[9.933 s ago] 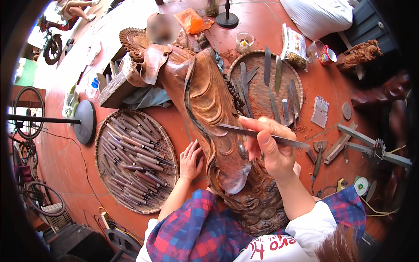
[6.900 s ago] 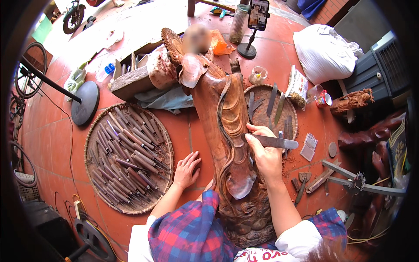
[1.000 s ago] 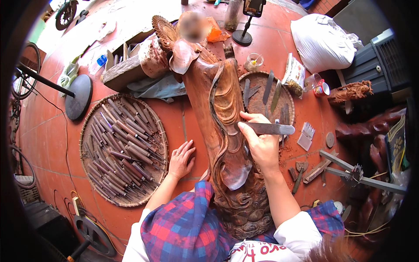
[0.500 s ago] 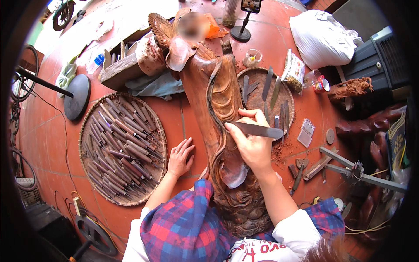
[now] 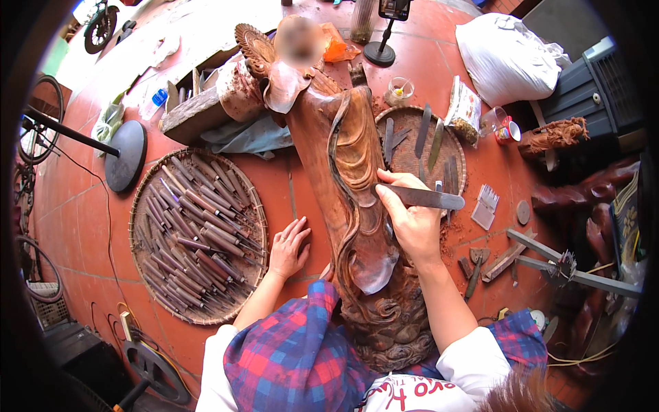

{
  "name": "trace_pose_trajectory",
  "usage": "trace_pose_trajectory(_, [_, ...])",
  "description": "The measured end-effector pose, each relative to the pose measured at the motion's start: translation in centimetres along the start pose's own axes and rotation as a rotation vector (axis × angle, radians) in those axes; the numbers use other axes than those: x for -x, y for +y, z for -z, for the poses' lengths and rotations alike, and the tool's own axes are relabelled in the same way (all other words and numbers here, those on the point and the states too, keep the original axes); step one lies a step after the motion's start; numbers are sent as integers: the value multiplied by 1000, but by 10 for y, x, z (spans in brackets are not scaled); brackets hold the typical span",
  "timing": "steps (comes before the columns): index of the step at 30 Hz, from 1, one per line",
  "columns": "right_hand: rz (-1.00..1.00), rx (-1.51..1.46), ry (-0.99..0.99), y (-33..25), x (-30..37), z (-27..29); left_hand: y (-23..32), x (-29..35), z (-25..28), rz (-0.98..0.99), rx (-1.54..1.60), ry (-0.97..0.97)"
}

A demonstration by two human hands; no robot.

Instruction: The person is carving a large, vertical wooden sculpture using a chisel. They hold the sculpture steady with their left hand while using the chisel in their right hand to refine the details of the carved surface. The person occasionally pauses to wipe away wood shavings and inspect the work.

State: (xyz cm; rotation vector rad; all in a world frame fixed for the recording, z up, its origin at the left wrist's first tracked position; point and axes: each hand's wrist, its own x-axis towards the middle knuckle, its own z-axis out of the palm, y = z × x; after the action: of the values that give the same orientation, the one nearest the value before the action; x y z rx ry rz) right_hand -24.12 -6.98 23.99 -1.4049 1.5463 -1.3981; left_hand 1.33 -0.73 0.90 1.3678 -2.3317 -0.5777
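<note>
A carved wooden statue lies lengthwise before me, its draped folds facing up and its darker, knotty base nearest my lap. My right hand grips a flat grey metal scraper blade between thumb and fingers. The blade's left end meets the robe folds, while its rounded end sticks out to the right. On the tiled floor left of the statue, my left hand lies flat with its fingers stretched out, holding nothing. Beside it stands a round woven tray full of wooden-handled carving chisels.
A second woven tray with several flat blades sits right of the statue. Past it are a glass jar, a white sack and a metal frame. A round black stand base stands at the left.
My right hand and the blade have shifted to the right over the statue. My left hand stays flat on the floor. The whole view has moved slightly.
</note>
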Motion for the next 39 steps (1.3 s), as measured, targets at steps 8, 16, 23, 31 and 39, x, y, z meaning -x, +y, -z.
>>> trace_pose_trajectory(8, [-177,-130,-61,-4,2,5,-2,0,0,5,-1,-8])
trace_pose_trajectory(16, [-216,-211,-76,-4,4,-4,0,-3,1,4,3,-1])
trace_pose_trajectory(23, [102,123,-82,-3,-2,-1,-2,-1,1,3,-1,3])
trace_pose_trajectory(31, [-381,-280,-79,-1,-8,10,-4,4,1,6,8,6])
trace_pose_trajectory(39, [-425,-335,-94,2,-10,15,-3,2,1,13,-1,-9])
